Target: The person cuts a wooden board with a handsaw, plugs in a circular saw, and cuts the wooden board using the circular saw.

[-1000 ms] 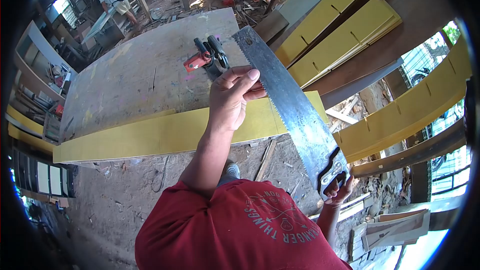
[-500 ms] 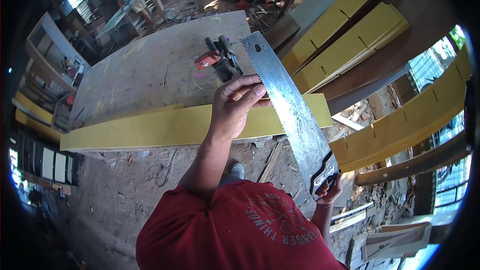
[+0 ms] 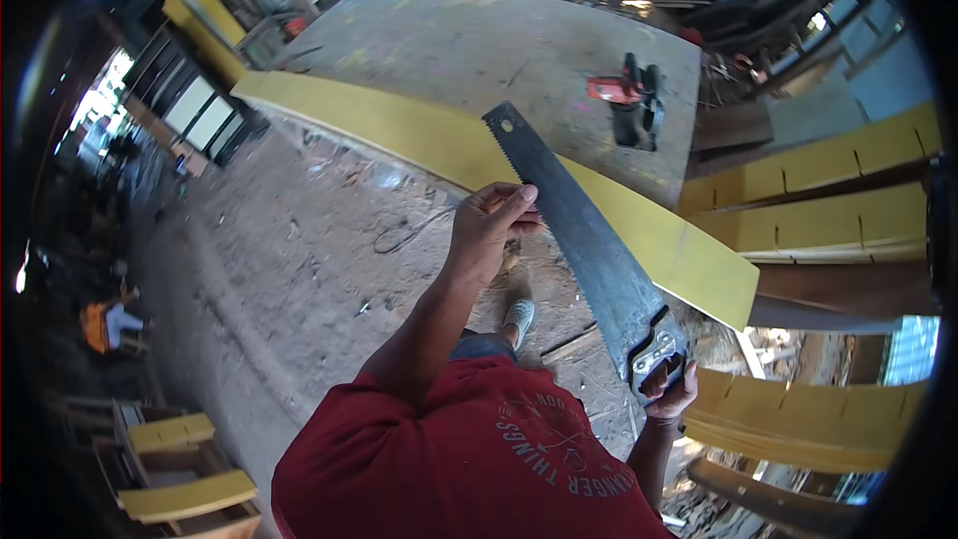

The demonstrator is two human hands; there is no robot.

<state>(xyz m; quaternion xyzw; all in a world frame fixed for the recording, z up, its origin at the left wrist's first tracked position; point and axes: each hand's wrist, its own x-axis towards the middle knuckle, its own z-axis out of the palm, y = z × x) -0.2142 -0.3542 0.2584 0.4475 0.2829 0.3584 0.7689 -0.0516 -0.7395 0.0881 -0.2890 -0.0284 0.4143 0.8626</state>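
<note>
A handsaw (image 3: 574, 215) with a grey metal blade slants across in front of my body, its toothed edge facing left. My right hand (image 3: 674, 394) is wrapped round its black and silver handle, low at the right. My left hand (image 3: 491, 230) pinches the toothed edge with thumb and fingertips, in the upper half of the blade. Behind the saw, a long yellow board (image 3: 399, 130) lies along the near edge of the worktable (image 3: 449, 40). A red and black power tool (image 3: 631, 100) rests on the tabletop.
Yellow boards with dark slots (image 3: 818, 230) stand at the right, and more yellow boards (image 3: 798, 414) lie below them. Wooden pieces with yellow fronts (image 3: 180, 469) are at lower left. A person in orange (image 3: 100, 324) is at far left. Scraps litter the dirt floor (image 3: 289, 289).
My view has turned to the left, so the table and boards appear shifted right. The blade has lost its bright glare. Both hands keep their hold on the handsaw.
</note>
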